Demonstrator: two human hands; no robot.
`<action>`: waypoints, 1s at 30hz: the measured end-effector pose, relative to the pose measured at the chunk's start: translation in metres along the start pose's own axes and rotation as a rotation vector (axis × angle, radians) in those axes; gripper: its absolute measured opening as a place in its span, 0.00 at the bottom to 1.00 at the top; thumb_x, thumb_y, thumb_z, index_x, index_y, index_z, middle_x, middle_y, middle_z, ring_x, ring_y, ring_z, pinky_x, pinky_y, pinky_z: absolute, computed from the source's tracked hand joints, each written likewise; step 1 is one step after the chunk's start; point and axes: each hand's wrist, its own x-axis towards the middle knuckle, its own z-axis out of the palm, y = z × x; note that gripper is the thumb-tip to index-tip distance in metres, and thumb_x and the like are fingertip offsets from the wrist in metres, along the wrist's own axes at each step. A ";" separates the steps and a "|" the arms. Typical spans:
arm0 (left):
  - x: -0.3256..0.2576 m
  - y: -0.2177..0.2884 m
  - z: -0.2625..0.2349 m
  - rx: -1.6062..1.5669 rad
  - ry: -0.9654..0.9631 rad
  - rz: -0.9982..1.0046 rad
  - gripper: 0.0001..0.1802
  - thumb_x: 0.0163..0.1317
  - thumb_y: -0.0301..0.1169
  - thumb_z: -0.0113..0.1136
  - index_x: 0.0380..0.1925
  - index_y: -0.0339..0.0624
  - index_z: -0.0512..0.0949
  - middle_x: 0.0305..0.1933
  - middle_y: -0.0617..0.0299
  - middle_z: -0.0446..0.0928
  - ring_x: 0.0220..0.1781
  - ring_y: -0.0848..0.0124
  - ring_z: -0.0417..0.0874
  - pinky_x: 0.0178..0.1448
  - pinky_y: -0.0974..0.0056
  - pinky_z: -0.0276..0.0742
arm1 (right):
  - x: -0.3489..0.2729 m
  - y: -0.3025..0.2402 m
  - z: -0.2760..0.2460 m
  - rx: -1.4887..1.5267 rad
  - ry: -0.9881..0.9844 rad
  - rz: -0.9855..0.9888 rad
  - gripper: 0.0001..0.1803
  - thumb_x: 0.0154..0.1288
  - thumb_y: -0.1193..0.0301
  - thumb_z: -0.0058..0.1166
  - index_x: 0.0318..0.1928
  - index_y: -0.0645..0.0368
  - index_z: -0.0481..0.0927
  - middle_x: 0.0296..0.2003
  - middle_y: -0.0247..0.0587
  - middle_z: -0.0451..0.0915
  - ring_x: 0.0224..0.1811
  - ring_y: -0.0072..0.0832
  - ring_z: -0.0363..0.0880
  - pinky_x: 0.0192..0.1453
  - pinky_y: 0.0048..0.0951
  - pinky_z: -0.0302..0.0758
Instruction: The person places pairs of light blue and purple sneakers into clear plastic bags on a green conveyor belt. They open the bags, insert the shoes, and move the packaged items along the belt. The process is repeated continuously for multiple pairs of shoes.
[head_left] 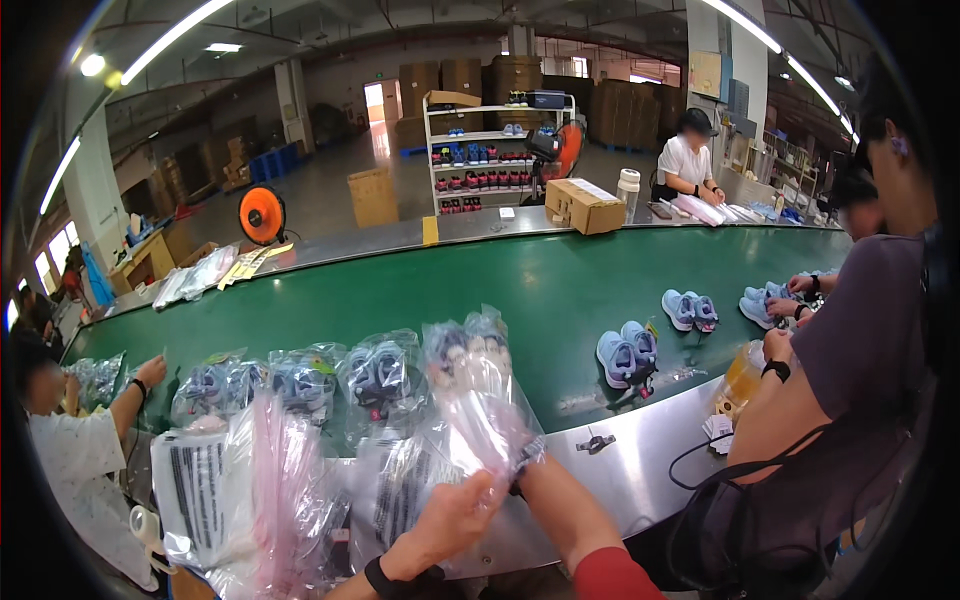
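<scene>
A clear plastic bag (455, 412) lies over the near edge of the green conveyor belt, with a pair of light blue shoes (470, 345) in its far end. My left hand (455, 518) is closed on the near rim of this bag. Inside it is my right hand (492, 428), its wrist at the bag's mouth; glare on the plastic hides how its fingers lie. Left of my hands, a stack of flat clear bags (275, 490) rests on the metal edge. Bagged shoes (380, 375) sit on the belt just left of the bag I hold.
Unbagged blue shoes (627, 355) stand on the green belt (420, 280) to the right. Co-workers sit at left and right, a third (688, 165) across the belt. A cardboard box (585, 205) and a white bottle (628, 190) stand on the far ledge. A small black item (596, 443) lies on the metal edge.
</scene>
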 end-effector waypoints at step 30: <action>-0.048 -0.002 -0.078 -0.577 0.957 -0.031 0.07 0.65 0.28 0.54 0.39 0.36 0.74 0.32 0.68 0.73 0.32 0.80 0.71 0.34 0.74 0.67 | -0.042 -0.069 -0.152 0.441 0.055 0.400 0.08 0.52 0.69 0.58 0.30 0.59 0.75 0.26 0.42 0.75 0.31 0.42 0.76 0.34 0.37 0.72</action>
